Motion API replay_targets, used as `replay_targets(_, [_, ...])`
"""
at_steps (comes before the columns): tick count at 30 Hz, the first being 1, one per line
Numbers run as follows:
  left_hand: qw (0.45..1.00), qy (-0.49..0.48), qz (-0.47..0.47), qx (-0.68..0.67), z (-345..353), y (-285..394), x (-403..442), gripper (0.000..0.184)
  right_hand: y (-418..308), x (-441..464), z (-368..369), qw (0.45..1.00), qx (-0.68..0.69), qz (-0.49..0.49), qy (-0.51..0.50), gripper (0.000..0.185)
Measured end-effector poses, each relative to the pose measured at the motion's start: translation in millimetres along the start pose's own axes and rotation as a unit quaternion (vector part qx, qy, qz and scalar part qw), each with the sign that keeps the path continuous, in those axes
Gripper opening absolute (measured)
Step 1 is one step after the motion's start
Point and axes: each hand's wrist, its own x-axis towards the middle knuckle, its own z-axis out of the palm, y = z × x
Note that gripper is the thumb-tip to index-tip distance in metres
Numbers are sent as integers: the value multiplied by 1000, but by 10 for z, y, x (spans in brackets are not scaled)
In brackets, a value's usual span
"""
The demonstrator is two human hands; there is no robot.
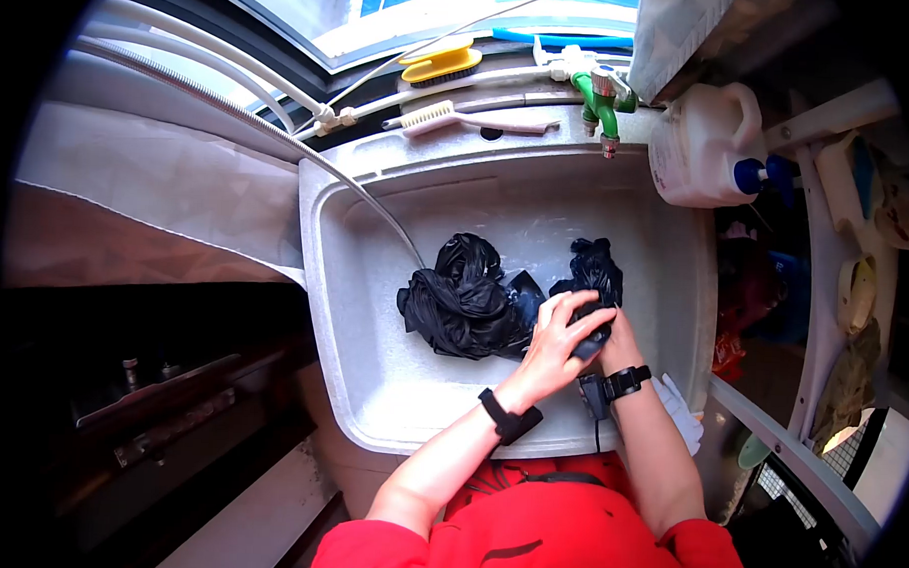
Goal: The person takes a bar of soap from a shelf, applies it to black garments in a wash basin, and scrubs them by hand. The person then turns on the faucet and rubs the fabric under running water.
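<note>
Item 1, smaller black cloth [597,266]: on the right side of the pale sink [376,386], extending toward the far wall from the fingertips; its near end meets both hands.

Item 2, left grip [565,335]: fingers spread and bent over a dark piece between the hands. I cannot tell whether that piece is the cloth's near end or a separate object, nor whether the fingers clamp it.

Item 3, right grip [620,340]: beside and partly beneath the left, against the same dark piece; fingers mostly hidden from me, closure unreadable.

Item 4, larger black cloth bundle [462,302]: crumpled in the sink, left of both hands.

Item 5, metal hose [353,183]: over the far-left rim, its lower end at the bundle.

Item 6, ledge beyond: I record a white-bristled brush [430,118], yellow brush [442,61], green tap [606,121], and at the right corner a white jug [702,147].
</note>
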Motion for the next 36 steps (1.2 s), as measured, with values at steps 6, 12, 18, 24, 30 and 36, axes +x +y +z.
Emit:
replay_targets(6, [953,90,-244,-154,209,-713,169,29,-60,-235,455,975,196,46,98,31])
replay_targets(12, [921,173,-296,-183,210,-1570,465,40,-285,-171,434,988,150,-23,37,38])
replay_targets(18, [949,153,-272,44,-39,-1694,180,56,-259,-39,-232,964,112,77,227,38])
replay_targets(24, [952,-181,-118,217,124,-1306,-26,77,26,-164,-294,940,-91,166,284,34])
replay_targets(30, [992,31,-96,81,218,-1135,264,29,-37,-137,-43,954,-39,259,146,63])
replay_targets(36, [995,-29,-43,-85,-144,-71,7,32,-243,-135,199,977,184,105,38,52])
